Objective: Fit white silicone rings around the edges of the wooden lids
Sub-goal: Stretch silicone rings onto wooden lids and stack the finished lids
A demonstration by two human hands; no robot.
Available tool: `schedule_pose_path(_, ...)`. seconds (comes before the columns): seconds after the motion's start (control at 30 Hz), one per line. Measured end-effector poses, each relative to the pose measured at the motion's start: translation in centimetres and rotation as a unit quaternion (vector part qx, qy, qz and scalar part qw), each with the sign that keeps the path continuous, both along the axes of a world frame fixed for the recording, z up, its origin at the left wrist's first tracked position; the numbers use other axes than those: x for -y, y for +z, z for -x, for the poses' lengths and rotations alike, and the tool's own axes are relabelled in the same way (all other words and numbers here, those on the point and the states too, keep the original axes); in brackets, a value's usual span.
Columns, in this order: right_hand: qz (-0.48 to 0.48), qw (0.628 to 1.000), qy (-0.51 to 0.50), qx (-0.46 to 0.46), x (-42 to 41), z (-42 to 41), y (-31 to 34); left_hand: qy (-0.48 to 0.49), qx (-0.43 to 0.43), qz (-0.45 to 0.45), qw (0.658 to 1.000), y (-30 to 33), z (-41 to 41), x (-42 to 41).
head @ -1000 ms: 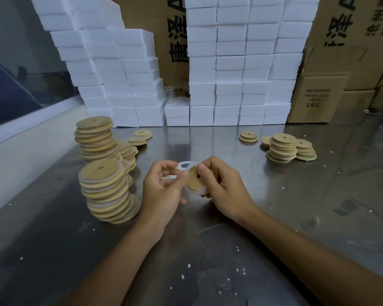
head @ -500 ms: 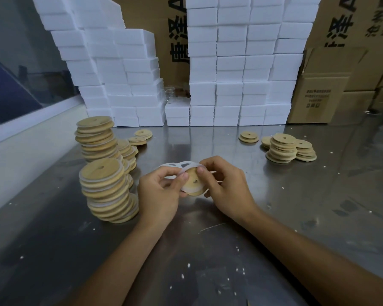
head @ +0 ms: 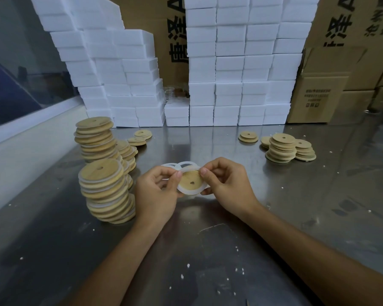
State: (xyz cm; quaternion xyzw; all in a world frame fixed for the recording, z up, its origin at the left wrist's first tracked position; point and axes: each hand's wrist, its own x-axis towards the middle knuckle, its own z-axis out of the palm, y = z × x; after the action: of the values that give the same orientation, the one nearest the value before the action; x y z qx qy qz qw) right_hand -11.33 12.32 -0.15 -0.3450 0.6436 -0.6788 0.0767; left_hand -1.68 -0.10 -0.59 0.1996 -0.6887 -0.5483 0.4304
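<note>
Your left hand (head: 157,191) and right hand (head: 227,184) both pinch the one wooden lid (head: 191,181) held just above the steel table (head: 318,195), thumbs pressing at its upper rim. A white silicone ring (head: 187,191) sits round the lower and left edge of that lid; at the top, between your thumbs, it appears not yet seated — judged the last stretch of this fitting. Spare rings (head: 181,164) lie on the table just behind your fingers, partly hidden.

To your left stands a tall, leaning stack of lids (head: 105,191) with white bands showing between the discs — these read as finished pieces. A second tall stack (head: 96,138) behind it shows the same banding, though less plainly. Well apart on your right sit low piles of bare lids (head: 282,149), no white visible, so these look to be outstanding work. A few loose lids (head: 139,136) lie at the back left; whether they are ringed cannot be told.

Judgement: by these stacks, more than half is done. White boxes (head: 230,62) and brown cartons (head: 323,96) line the rear.
</note>
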Motion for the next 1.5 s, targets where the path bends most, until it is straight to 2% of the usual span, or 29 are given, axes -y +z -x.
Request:
schedule_pose_path(0.17,-0.026,0.999,0.005,0.020,-0.14,0.01,0.09,0.013,0.027,0.012,0.999,-0.39,0.03,0.49)
schedule_pose_path(0.3,-0.047,0.999,0.008,0.001,-0.25,0.12,0.21,0.008,0.027,0.002,1.000,-0.49,-0.08,0.65)
schedule_pose_path(0.6,-0.055,0.998,-0.011,-0.020,-0.35,0.17,0.11,0.001,0.023,-0.001,1.000,-0.44,-0.10,0.51)
schedule_pose_path(1.17,-0.049,0.999,-0.009,0.009,-0.19,0.13,0.22,0.013,0.023,0.036,0.999,-0.78,0.08,0.56)
schedule_pose_path(1.5,-0.067,0.996,-0.022,-0.047,-0.27,0.34,-0.01,0.017,0.032,0.163,0.986,-0.22,-0.25,0.13)
